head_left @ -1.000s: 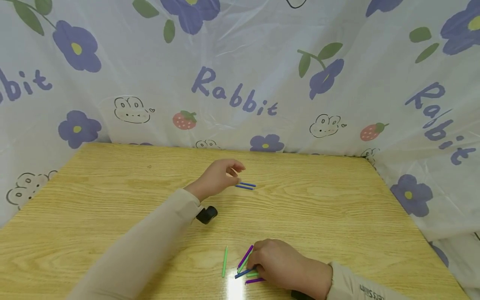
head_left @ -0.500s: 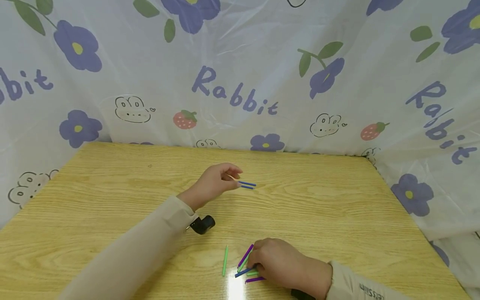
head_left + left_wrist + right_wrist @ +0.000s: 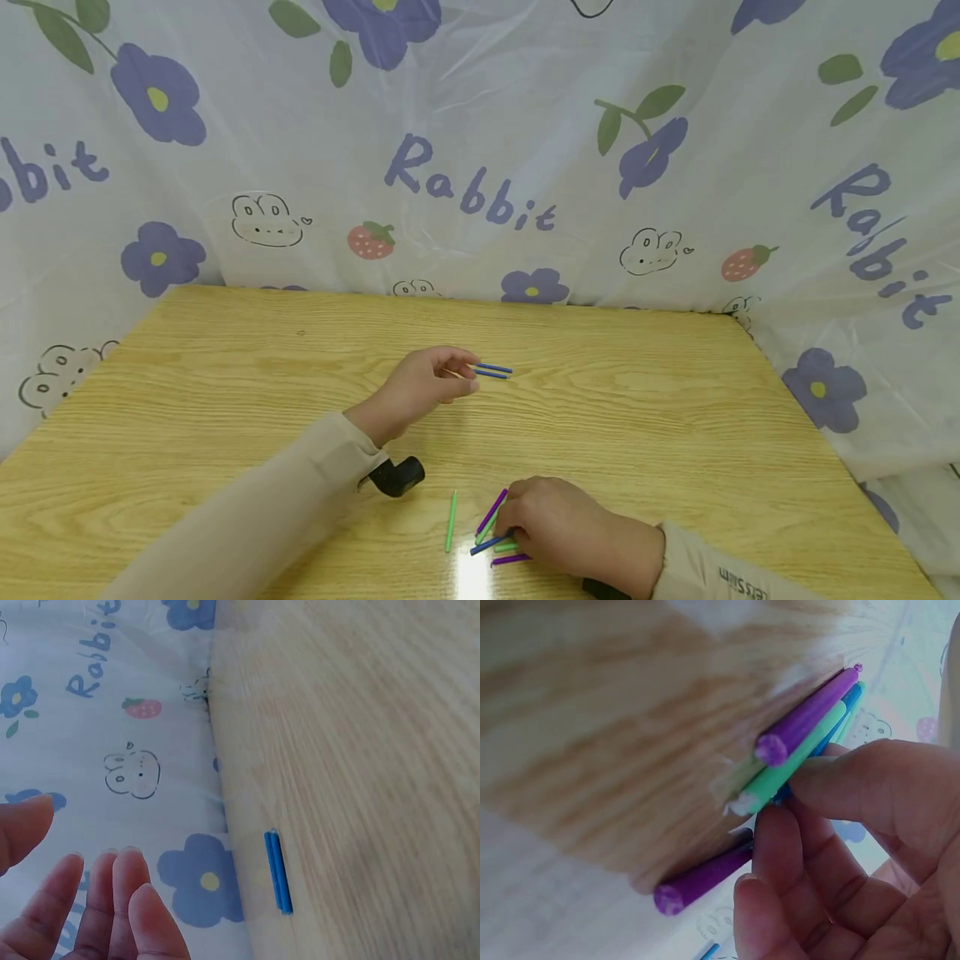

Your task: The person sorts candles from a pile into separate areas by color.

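Left hand [image 3: 418, 385] stretched forward, loosely curved; right hand [image 3: 555, 523] pinching blue stick [image 3: 487, 546].

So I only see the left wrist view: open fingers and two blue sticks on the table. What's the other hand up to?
Observer: The right hand pinches a blue candle-like stick.
Visitor: Oh! Are there more colors over there?
Observer: Yes, two purple candle-like sticks lie right by its fingers.
Visitor: And is anything lying off on its own?
Observer: In the head view, a single green candle-like stick lies apart, to the left of that group.
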A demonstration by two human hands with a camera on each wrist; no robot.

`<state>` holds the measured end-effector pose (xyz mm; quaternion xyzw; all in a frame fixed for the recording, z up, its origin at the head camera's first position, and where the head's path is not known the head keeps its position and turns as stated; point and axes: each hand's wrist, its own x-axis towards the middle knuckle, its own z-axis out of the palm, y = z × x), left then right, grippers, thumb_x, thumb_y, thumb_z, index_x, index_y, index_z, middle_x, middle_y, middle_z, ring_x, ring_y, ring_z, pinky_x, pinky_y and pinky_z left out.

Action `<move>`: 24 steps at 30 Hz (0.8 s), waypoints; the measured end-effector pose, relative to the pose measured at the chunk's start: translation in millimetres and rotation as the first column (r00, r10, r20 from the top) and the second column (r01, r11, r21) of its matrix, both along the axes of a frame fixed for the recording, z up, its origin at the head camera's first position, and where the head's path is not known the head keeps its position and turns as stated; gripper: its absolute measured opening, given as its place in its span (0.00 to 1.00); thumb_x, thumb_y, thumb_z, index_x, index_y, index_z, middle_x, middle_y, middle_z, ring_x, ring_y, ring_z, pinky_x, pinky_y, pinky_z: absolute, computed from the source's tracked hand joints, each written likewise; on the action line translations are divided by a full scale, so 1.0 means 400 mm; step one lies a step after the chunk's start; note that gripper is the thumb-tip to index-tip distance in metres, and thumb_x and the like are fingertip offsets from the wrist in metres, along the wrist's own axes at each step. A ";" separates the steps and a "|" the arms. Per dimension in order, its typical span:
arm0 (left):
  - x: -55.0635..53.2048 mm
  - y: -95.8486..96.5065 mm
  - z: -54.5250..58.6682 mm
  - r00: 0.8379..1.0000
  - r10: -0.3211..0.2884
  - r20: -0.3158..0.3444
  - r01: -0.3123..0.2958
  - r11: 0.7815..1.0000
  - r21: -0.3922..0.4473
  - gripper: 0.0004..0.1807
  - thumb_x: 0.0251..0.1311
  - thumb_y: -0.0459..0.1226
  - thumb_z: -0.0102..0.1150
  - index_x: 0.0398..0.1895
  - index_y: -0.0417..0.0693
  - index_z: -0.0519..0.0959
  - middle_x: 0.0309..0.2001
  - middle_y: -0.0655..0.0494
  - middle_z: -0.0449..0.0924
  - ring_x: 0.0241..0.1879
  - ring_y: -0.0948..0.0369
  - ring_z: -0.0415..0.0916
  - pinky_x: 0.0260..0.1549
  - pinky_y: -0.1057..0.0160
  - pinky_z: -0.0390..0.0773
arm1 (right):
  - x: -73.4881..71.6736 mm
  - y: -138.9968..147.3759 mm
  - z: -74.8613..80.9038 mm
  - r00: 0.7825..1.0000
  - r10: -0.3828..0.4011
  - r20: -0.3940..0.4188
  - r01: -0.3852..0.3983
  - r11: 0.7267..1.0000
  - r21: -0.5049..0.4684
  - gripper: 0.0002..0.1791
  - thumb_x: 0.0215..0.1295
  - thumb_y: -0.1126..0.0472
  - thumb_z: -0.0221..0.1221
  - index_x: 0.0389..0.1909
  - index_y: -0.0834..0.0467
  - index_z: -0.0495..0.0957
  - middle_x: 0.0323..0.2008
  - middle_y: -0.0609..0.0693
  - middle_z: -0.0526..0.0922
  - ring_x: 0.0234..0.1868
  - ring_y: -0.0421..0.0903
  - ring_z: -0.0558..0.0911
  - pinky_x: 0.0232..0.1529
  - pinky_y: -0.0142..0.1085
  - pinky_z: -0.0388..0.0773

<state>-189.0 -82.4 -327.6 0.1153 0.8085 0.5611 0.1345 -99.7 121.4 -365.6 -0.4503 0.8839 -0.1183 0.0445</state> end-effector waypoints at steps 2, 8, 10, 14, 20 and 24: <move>0.009 0.002 -0.002 1.000 0.005 0.022 -0.005 1.000 0.000 0.19 0.54 0.36 0.59 0.51 0.47 0.74 0.40 0.53 0.75 0.40 0.60 0.73 0.42 0.54 0.73 | 0.000 -0.001 0.001 1.000 -0.007 0.016 0.007 1.000 0.001 0.11 0.49 0.69 0.61 0.28 0.50 0.84 0.28 0.38 0.78 0.32 0.29 0.75 0.33 0.21 0.70; 0.028 0.009 -0.004 0.999 0.020 0.034 -0.020 1.000 0.002 0.19 0.53 0.35 0.60 0.50 0.47 0.74 0.39 0.54 0.76 0.38 0.60 0.73 0.40 0.56 0.74 | 0.000 -0.002 0.002 1.000 -0.011 0.015 0.011 1.000 0.014 0.10 0.48 0.69 0.61 0.28 0.50 0.84 0.27 0.37 0.78 0.31 0.29 0.74 0.32 0.21 0.69; 0.035 0.012 -0.007 0.999 0.029 0.030 -0.029 1.000 -0.002 0.19 0.52 0.35 0.60 0.50 0.46 0.75 0.38 0.54 0.76 0.37 0.60 0.73 0.40 0.56 0.74 | 0.001 -0.002 0.001 1.000 -0.006 0.008 0.006 1.000 0.012 0.10 0.48 0.69 0.61 0.28 0.50 0.84 0.27 0.37 0.78 0.30 0.29 0.74 0.32 0.20 0.69; 0.049 0.016 -0.015 0.999 0.034 0.020 -0.034 0.999 -0.012 0.18 0.51 0.36 0.61 0.48 0.47 0.76 0.37 0.54 0.75 0.37 0.61 0.73 0.37 0.58 0.74 | 0.001 0.000 -0.002 1.000 0.013 -0.018 -0.013 1.000 -0.006 0.11 0.47 0.70 0.60 0.27 0.50 0.83 0.26 0.37 0.78 0.30 0.28 0.73 0.31 0.20 0.69; 0.082 0.016 -0.021 0.999 0.048 0.001 -0.048 0.998 -0.047 0.18 0.50 0.36 0.63 0.46 0.46 0.76 0.35 0.55 0.75 0.35 0.61 0.73 0.34 0.62 0.73 | 0.002 0.004 -0.006 0.998 0.026 -0.051 -0.028 0.999 -0.031 0.13 0.44 0.71 0.59 0.25 0.49 0.82 0.25 0.36 0.76 0.27 0.27 0.71 0.29 0.19 0.66; 0.103 0.014 -0.028 0.998 0.064 -0.004 -0.065 0.996 -0.060 0.18 0.49 0.35 0.63 0.45 0.43 0.76 0.34 0.55 0.74 0.33 0.61 0.72 0.31 0.64 0.73 | 0.002 0.006 -0.007 0.999 0.021 -0.041 -0.022 0.999 -0.036 0.12 0.45 0.71 0.59 0.25 0.49 0.82 0.25 0.36 0.76 0.27 0.26 0.70 0.29 0.18 0.65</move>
